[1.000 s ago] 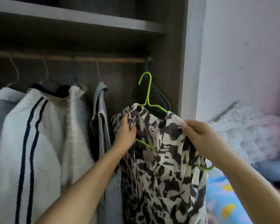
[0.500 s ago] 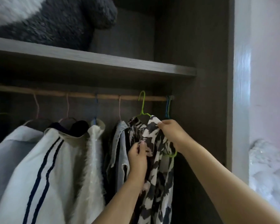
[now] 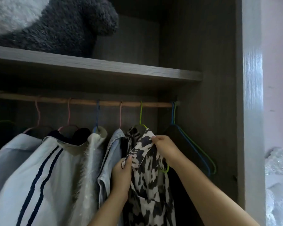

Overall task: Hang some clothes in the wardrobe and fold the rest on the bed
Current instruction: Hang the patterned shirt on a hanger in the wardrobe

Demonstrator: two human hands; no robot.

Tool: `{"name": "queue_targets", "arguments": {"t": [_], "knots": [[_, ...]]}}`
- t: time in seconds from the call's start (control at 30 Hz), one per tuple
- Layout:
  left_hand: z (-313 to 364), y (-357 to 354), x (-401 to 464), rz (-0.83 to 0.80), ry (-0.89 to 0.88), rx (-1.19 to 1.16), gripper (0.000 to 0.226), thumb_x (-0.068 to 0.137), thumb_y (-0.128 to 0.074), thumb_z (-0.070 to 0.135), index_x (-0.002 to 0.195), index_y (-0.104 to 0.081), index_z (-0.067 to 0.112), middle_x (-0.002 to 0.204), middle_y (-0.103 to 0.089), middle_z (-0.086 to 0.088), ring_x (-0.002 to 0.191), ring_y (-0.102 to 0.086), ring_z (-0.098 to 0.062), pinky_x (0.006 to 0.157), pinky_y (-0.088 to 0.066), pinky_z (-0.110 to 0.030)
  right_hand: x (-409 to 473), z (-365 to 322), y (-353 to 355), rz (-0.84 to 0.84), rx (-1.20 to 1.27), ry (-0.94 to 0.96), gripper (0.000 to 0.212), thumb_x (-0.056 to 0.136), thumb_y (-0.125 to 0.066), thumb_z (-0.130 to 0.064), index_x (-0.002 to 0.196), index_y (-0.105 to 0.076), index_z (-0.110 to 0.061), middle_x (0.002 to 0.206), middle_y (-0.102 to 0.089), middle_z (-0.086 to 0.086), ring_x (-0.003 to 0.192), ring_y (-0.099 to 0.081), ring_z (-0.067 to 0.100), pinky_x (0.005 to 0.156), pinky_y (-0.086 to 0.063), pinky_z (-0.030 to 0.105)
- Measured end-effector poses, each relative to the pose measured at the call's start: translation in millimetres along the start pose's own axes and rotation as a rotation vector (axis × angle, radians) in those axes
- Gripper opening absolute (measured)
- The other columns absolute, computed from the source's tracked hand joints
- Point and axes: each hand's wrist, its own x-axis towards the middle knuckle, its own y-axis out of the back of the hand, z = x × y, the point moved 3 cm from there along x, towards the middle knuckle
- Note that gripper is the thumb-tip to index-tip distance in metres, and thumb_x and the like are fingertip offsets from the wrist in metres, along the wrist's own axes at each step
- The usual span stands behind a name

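1. We are now seeing the blouse (image 3: 147,168) hanging from the rail (image 3: 82,101) by its green hanger (image 3: 141,115); a second ago we were carrying it below the rail, hook in the air, and half a second ago the hook was just landing.
2. We are holding it with both hands: our left hand (image 3: 122,178) is pinching the collar flap between thumb and fingers, and our right hand (image 3: 164,147) is pinching the collar edge nearer the shoulder.
3. The blouse is sitting between the denim shirt (image 3: 110,154) on its left and the two empty hangers (image 3: 191,144) at the rail's right end, touching the denim.
4. We are judging that the hanging of this piece is done and that we are only straightening the collar; the rest of the clothes for the bed are still waiting.
5. We are not seeing the bed itself: only a pale quilted bundle (image 3: 278,176) is showing at the right edge.
6. The blouse's hem is being cut off by the lower edge, and the hanger's left arm is hidden under the cloth.
7. The wardrobe's interior is dim, so we are not making out whether the blouse is buttoned or sitting evenly on both shoulders.
8. On the shelf (image 3: 104,66) a plush toy (image 3: 55,25) is being cut off at the top and left.
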Motion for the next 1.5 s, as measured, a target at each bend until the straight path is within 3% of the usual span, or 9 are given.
{"name": "queue_targets", "arguments": {"t": [0.2,0.3,0.43,0.63,0.7,0.8,0.9,1.17,1.5], "knots": [[-16.2,16.9,-12.5,-0.12,0.041,-0.033,0.022,0.097,-0.053,0.028,0.09,-0.069,0.014,0.087,-0.073,-0.004,0.087,-0.068,-0.02,0.076,-0.055,-0.03,-16.1,30.6,-7.4,-0.038,-0.054,0.003,0.029,0.099,-0.047,-0.036,0.101,-0.067,-0.015,0.106,-0.068,0.015,0.101,-0.064,0.031,0.089,-0.05,0.04],[-4.6,18.7,-24.5,-0.097,-0.007,-0.011,0.01,0.096,-0.054,0.02,0.101,-0.063,0.02,0.093,-0.067,0.004,0.092,-0.062,-0.006,0.072,-0.047,-0.007,-34.8,42.0,4.2,0.021,-0.103,0.064,0.027,0.097,-0.05,-0.04,0.106,-0.063,-0.018,0.102,-0.066,0.002,0.098,-0.062,0.02,0.08,-0.047,0.034],[21.6,16.9,-53.7,-0.039,-0.16,0.049,0.01,0.095,-0.055,0.018,0.102,-0.058,0.025,0.097,-0.061,0.009,0.085,-0.056,0.01,0.07,-0.039,0.0,-74.5,51.7,22.7,0.147,-0.25,0.164,0.037,0.096,-0.052,-0.036,0.13,-0.052,-0.021,0.115,-0.057,-0.003,0.1,-0.055,0.01,0.075,-0.042,0.02],[46.2,-12.6,-142.0,-0.252,-0.362,0.069,0.013,0.097,-0.051,0.022,0.106,-0.06,0.021,0.1,-0.061,0.009,0.089,-0.056,0.004,0.076,-0.041,-0.006,-182.4,82.7,44.0,0.239,-0.393,0.291,0.022,0.098,-0.048,-0.027,0.117,-0.059,-0.032,0.1,-0.053,-0.021,0.088,-0.053,-0.01,0.069,-0.039,0.0],[44.0,-29.7,-179.5,-0.388,-0.435,0.088,0.015,0.097,-0.049,0.025,0.105,-0.06,0.02,0.098,-0.06,0.004,0.086,-0.056,-0.002,0.076,-0.042,-0.009,-212.7,106.3,59.4,0.284,-0.397,0.203,0.019,0.097,-0.047,-0.025,0.102,-0.062,-0.035,0.081,-0.06,-0.022,0.073,-0.058,-0.006,0.064,-0.043,0.004],[28.2,-55.3,-237.9,-0.617,-0.501,0.154,0.021,0.096,-0.05,0.027,0.105,-0.062,0.013,0.092,-0.058,-0.001,0.079,-0.053,-0.008,0.074,-0.042,-0.01,-253.2,155.7,88.2,0.322,-0.418,-0.011,0.021,0.095,-0.046,-0.022,0.088,-0.064,-0.03,0.06,-0.065,-0.006,0.054,-0.057,0.007,0.065,-0.052,0.029],[4.7,-85.1,-291.6,-0.778,-0.375,0.131,0.02,0.096,-0.052,0.027,0.104,-0.062,0.012,0.088,-0.057,0.005,0.075,-0.052,-0.003,0.07,-0.04,-0.007,-295.7,215.5,123.8,0.361,-0.536,-0.253,0.022,0.094,-0.048,-0.024,0.09,-0.068,-0.018,0.073,-0.07,0.007,0.075,-0.063,0.027,0.075,-0.051,0.037],[-40.7,-180.8,-442.7,-1.1,-0.244,0.139,0.013,0.092,-0.055,0.014,0.097,-0.065,0.018,0.088,-0.063,0.0,0.075,-0.056,-0.015,0.069,-0.047,-0.026,-453.9,351.0,215.4,0.318,-0.543,-0.683,0.027,0.093,-0.044,-0.025,0.085,-0.061,-0.005,0.076,-0.066,0.01,0.068,-0.059,0.027,0.068,-0.052,0.042],[-66.2,-321.3,-653.3,-1.385,-0.049,0.172,0.012,0.093,-0.056,0.01,0.1,-0.065,0.017,0.081,-0.059,0.005,0.071,-0.053,-0.007,0.066,-0.042,-0.015,-649.8,420.3,388.1,0.437,-0.559,-0.965,0.025,0.092,-0.043,-0.021,0.072,-0.058,-0.014,0.068,-0.062,0.0,0.063,-0.06,0.018,0.06,-0.046,0.033]]}}
